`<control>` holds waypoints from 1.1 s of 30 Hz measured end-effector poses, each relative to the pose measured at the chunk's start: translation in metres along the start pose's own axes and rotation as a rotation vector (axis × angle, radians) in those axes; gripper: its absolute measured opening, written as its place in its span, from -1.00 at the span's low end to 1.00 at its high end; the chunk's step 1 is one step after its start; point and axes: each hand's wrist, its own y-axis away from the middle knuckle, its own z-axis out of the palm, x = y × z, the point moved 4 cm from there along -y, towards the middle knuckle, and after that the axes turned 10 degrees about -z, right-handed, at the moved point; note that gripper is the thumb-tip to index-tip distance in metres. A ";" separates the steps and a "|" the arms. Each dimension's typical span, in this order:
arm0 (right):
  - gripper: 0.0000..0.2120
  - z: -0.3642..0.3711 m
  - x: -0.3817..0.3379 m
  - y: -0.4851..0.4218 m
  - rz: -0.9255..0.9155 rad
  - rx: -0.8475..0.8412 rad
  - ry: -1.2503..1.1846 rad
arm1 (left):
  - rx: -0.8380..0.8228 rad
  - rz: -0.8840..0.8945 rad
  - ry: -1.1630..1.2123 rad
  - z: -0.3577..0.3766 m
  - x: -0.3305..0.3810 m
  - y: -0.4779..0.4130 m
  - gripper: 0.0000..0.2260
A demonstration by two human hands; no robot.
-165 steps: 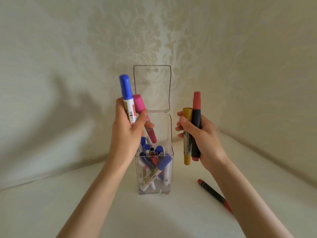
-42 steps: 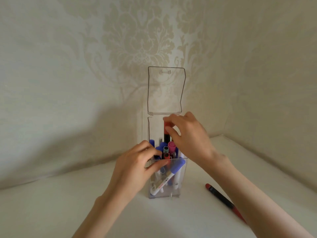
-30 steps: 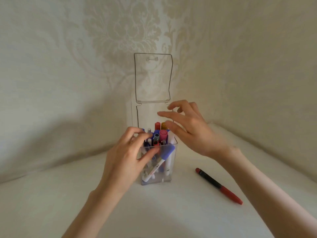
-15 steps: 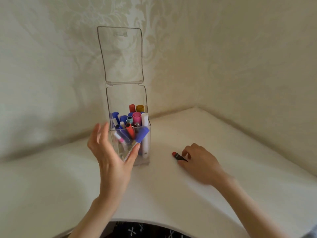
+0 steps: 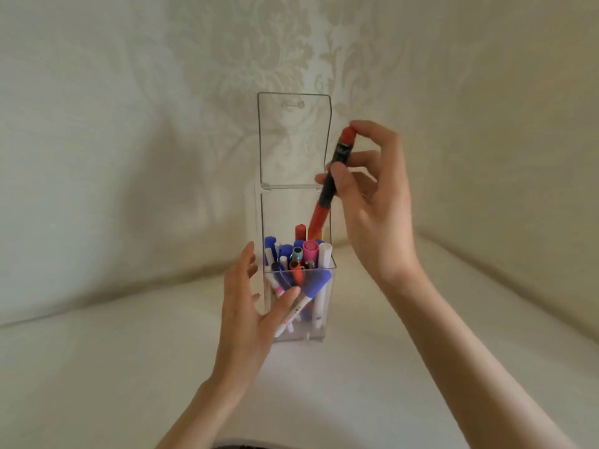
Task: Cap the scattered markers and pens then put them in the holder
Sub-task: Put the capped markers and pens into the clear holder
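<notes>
A clear plastic holder (image 5: 327,306) stands on the white table, its hinged lid (image 5: 293,137) swung up against the wall. Several capped markers and pens fill it, among them a pink one (image 5: 309,251) and a blue-capped one (image 5: 312,286) lying slanted. My right hand (image 5: 372,196) is shut on a black marker with red ends (image 5: 330,186), held nearly upright above the holder's back right corner with its lower end dipping inside. My left hand (image 5: 249,306) rests against the holder's left front side, fingers spread, thumb on the front wall.
The white table (image 5: 129,367) runs into a corner of pale patterned wallpaper (image 5: 129,124) right behind the holder. A dark strip shows past the table's near edge at the bottom of the view.
My right hand picked the red-and-black marker up off the table and lifted it over the holder. My left hand moved onto the holder's side. The camera swung back to centre.
</notes>
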 end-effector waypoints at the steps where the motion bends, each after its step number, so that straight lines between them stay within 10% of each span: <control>1: -0.70 0.012 0.004 0.000 0.017 -0.029 0.031 | 0.018 0.022 -0.003 -0.003 0.004 -0.003 -0.36; 12: -0.80 0.050 0.058 0.014 -0.156 -0.427 0.942 | -0.106 0.093 0.009 -0.008 0.010 -0.013 -0.44; 22: -0.43 0.052 0.062 0.026 -0.294 -0.742 1.006 | -0.124 0.128 -0.013 -0.010 0.010 -0.013 -0.46; 26: -0.83 0.018 0.050 0.010 -0.143 -0.439 0.527 | -0.100 0.126 -0.032 -0.025 0.027 -0.029 -0.53; 33: -0.71 -0.014 0.067 -0.052 0.293 -0.100 0.147 | -0.102 0.137 -0.013 -0.026 0.104 -0.099 -0.55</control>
